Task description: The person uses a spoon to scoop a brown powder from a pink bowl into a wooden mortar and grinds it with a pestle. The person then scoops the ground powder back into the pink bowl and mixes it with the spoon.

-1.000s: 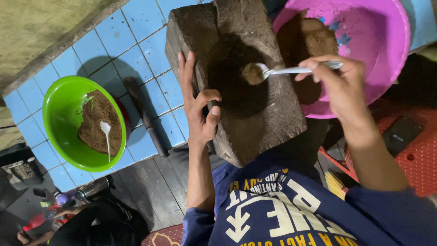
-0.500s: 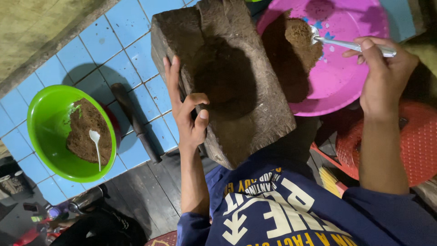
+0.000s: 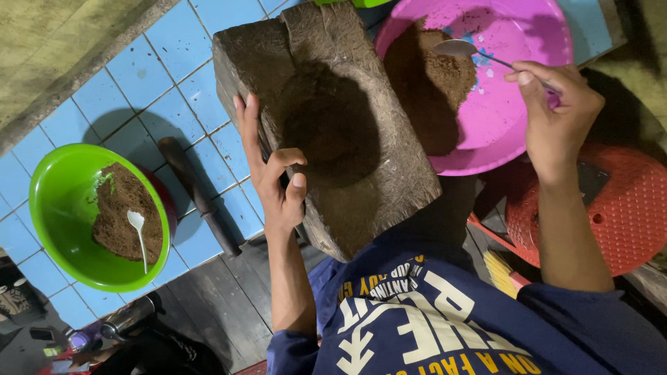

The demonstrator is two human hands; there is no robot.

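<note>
Metal spoon (image 3: 486, 57) held over the brown ground mass (image 3: 432, 83) heaped in the pink plastic basin (image 3: 528, 118) at the far right of the scene. The right hand (image 3: 556, 114) pinches the near end of the handle between thumb and bent fingers, so the bowl of the spoon projects to the far left of the grip, just above the heap; whether it touches the heap cannot be told. The basin's left rim lies under or against the right edge of the stone mortar block (image 3: 326, 118), which probably keeps the transfer path between the two short.

The block stands tilted, its dark oval hollow (image 3: 330, 128) facing the camera. The left hand (image 3: 274, 173) clasps its left edge, fingers extended along the side and thumb hooked over the top face: a steadying hold, by appearance.

On the blue tiled floor (image 3: 139, 76) to the left lie a dark pestle (image 3: 198, 194) and a green bowl (image 3: 52, 201) containing more brown mass and a white spoon (image 3: 137, 232). A red perforated plastic stool (image 3: 625, 208) stands at the near right, partly behind the right forearm.
</note>
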